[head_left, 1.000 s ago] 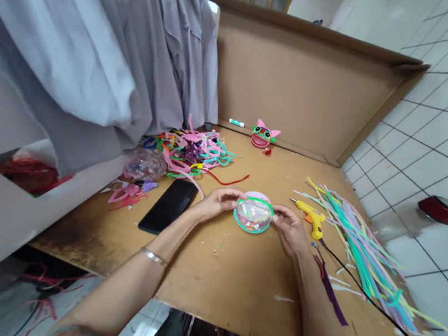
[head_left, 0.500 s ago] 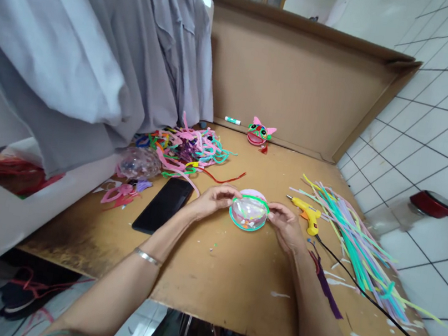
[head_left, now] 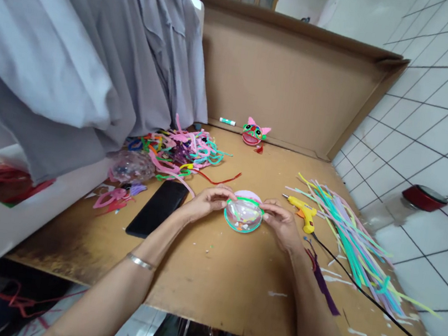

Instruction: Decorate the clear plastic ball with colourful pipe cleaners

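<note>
A small clear plastic bowl-like piece, edged with green and teal fuzzy strips, is in the middle of the table. My left hand pinches its left rim between thumb and fingers. On the opposite side my right hand grips the rim in the same way. Colourful bits show through the clear plastic. Behind its upper edge a pale pink round piece sticks out. Whether the bowl rests on the table or is slightly raised, I cannot tell.
Right of my hands lie a yellow glue gun with a black cord and a bundle of pipe cleaners. Leftward are a black phone and a tangled pipe-cleaner heap. A decorated animal head and a marker sit by the cardboard wall.
The view has shifted slightly, so everything appears a little further left. Both hands keep their hold on the bowl's rim, with only a slight shift of the fingers.
</note>
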Tool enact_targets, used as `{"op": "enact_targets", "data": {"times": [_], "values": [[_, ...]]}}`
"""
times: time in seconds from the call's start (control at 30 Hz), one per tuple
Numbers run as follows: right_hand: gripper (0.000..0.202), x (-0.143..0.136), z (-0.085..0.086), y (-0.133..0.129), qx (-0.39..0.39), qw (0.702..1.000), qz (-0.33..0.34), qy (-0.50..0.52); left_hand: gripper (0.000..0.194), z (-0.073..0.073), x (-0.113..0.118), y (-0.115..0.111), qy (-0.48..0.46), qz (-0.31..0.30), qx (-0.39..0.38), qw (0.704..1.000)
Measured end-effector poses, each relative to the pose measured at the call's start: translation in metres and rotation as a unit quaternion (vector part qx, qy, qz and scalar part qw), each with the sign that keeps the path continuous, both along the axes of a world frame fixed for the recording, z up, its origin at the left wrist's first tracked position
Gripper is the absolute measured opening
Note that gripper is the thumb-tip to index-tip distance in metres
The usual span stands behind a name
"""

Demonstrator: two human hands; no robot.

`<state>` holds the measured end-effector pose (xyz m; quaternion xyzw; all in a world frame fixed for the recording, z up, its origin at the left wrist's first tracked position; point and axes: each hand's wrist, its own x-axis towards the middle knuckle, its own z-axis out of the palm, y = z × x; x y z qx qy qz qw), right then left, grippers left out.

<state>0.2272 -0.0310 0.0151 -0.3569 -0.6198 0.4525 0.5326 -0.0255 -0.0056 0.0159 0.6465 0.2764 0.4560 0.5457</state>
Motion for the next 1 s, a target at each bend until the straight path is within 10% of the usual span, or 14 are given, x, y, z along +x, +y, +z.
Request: {"op": "enact_targets", "data": {"times": [1.0], "values": [[0.024, -0.003, 0.012, -0.006, 0.028, 0.996, 0.015, -0.082, 0.024, -0.002, -0.002, 0.002, 0.020, 0.004, 0.013, 1.000]]}}
